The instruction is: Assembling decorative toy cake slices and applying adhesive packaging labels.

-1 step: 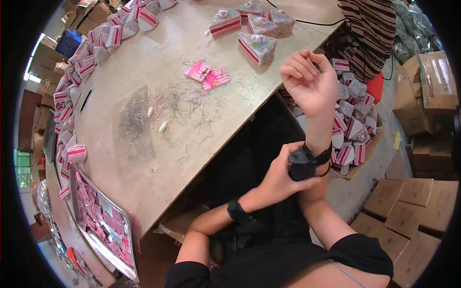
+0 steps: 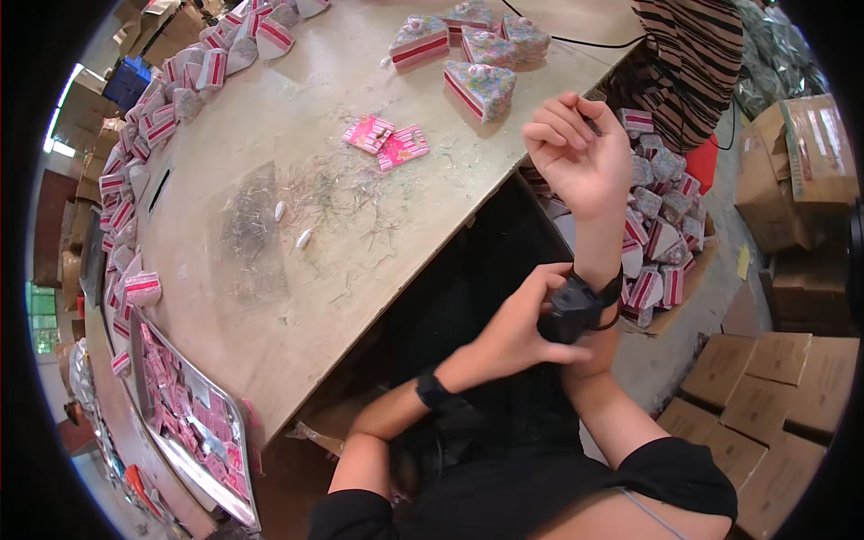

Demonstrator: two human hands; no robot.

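My left hand [image 2: 513, 328] reaches across to my right forearm. Its thumb and fingers are closed about a black boxy device [image 2: 573, 309], which sits on a dark strap round my right wrist. My right hand [image 2: 585, 157] is raised beside the table edge, palm showing. Its fingers curl loosely and hold nothing. Another black band [image 2: 433, 391] circles my left wrist. Closest to the right hand on the table is a sprinkled toy cake slice [image 2: 480, 90], with several similar slices [image 2: 420, 40] behind it. Two pink printed cards [image 2: 402, 147] lie farther left.
Thin clippings [image 2: 333, 198] and two small white pieces [image 2: 304, 238] litter the table [image 2: 342, 306]. Pink-and-white slices [image 2: 162, 123] line its far left edge. A metal tray [image 2: 236, 423] holds pink cards. At right are a box of slices [image 2: 661, 225] and stacked cartons [image 2: 765, 396].
My left hand has shifted slightly and its thumb and fingers sit a little looser on the wrist device, which has tilted slightly. My right hand stays almost where it was.
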